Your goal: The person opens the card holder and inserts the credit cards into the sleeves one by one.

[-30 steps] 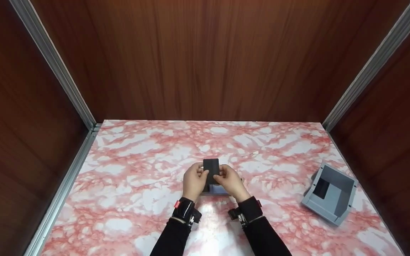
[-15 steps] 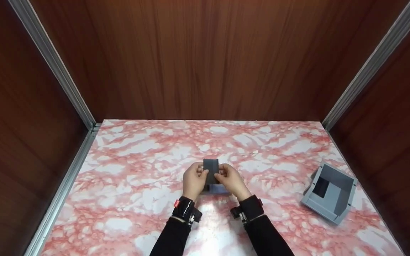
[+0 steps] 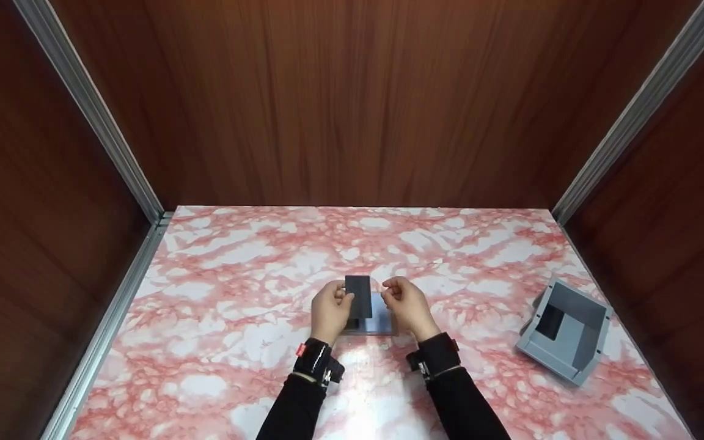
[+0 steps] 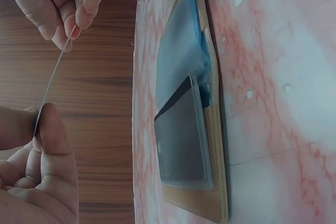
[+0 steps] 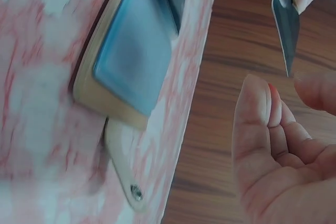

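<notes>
My left hand (image 3: 330,311) pinches a thin dark card (image 3: 358,296) between thumb and fingers, and the card stands edge-on in the left wrist view. My right hand (image 3: 412,307) is just right of the card, its fingers loosely bent and holding nothing. In the right wrist view, the card's lower corner is near my right thumb and fingertips, apart from them. Below both hands, a tan card holder (image 4: 191,203) lies spread on the table. A dark card (image 4: 184,145) sits in one clear sleeve, beside bluish clear sleeves (image 5: 136,51). A strap (image 5: 121,166) with a metal snap sticks out.
A grey open bin (image 3: 547,362) stands at the right of the red-and-white marbled table (image 3: 223,342), with a dark rectangular patch (image 3: 550,322) inside. Brown wood-grain panels (image 3: 352,104) with metal corner rails (image 3: 95,110) enclose the back and sides.
My right hand has let go of the card and moved slightly right. The card, in my left hand alone, has shifted a little left, showing more of the holder's sleeve.
</notes>
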{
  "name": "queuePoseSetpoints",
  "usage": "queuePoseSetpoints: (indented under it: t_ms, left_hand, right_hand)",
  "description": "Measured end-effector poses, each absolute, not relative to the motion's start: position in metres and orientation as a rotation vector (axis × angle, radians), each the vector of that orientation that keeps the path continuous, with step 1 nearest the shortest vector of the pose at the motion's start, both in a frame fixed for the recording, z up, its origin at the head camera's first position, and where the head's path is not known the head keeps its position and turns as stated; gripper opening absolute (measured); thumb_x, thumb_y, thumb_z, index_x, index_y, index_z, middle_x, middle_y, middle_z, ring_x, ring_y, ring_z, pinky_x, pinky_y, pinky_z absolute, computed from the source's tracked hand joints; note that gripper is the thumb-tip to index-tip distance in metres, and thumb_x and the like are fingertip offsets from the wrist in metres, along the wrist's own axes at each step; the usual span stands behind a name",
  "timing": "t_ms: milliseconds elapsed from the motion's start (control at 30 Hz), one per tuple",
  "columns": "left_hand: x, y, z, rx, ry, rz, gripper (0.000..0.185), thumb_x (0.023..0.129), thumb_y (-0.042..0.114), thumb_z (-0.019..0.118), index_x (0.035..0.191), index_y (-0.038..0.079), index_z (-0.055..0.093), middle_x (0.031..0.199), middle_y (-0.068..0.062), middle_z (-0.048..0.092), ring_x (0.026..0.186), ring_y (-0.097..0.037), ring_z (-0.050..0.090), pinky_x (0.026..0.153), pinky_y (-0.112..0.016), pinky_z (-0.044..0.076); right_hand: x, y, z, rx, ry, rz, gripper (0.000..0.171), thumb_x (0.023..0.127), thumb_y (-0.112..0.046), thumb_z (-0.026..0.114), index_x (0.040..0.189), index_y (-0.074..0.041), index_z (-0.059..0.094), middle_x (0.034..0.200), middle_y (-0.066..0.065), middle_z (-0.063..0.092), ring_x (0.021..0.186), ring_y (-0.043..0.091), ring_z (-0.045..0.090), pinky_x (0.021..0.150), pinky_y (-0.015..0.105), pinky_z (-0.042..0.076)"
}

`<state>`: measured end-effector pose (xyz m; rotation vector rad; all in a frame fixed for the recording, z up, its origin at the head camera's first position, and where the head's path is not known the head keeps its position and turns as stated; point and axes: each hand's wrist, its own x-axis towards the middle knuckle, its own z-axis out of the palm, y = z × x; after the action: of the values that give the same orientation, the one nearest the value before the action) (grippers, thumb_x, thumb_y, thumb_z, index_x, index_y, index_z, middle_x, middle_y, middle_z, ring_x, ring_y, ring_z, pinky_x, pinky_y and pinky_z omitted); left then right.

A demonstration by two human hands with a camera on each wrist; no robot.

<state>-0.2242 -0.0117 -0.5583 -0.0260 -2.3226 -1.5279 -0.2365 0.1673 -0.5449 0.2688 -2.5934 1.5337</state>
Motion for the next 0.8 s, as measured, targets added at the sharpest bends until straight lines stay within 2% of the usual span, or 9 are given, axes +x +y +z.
queuePoseSetpoints:
  t_ms: [200, 467, 800]
  left_hand:
    - [-0.223, -0.014, -0.560, 0.019, -2.353, -1.540, 0.020, 0.083, -0.001, 0.073, 0.102, -0.002, 0.068, 0.079, -0.004, 0.063, 0.073, -0.017, 0.061, 0.070, -0.036, 0.053]
    - [-0.225, -0.018, -0.569, 0.015, -2.389, -1.488, 0.017, 0.082, -0.002, 0.073, 0.098, -0.003, 0.068, 0.074, 0.000, 0.059, 0.067, -0.013, 0.053, 0.067, -0.033, 0.049]
    - [-0.229, -0.022, -0.581, 0.078, -2.459, -1.443, 0.020, 0.082, 0.001, 0.075, 0.099, -0.006, 0.067, 0.074, -0.002, 0.062, 0.071, -0.018, 0.059, 0.071, -0.038, 0.052]
  right_hand:
    - [-0.239, 0.174, -0.551, 0.283, -2.644, 1.358, 0.015, 0.090, -0.002, 0.065, 0.104, 0.003, 0.064, 0.085, 0.007, 0.063, 0.081, 0.023, 0.062, 0.076, 0.038, 0.051]
    - [-0.244, 0.178, -0.566, 0.311, -2.699, 1.158, 0.015, 0.084, 0.000, 0.068, 0.098, 0.003, 0.064, 0.080, 0.007, 0.061, 0.076, 0.023, 0.059, 0.073, 0.040, 0.050]
    - [-0.244, 0.178, -0.576, 0.228, -2.851, 1.118, 0.017, 0.087, -0.004, 0.069, 0.101, 0.003, 0.065, 0.081, 0.006, 0.060, 0.077, 0.024, 0.059, 0.074, 0.041, 0.050]
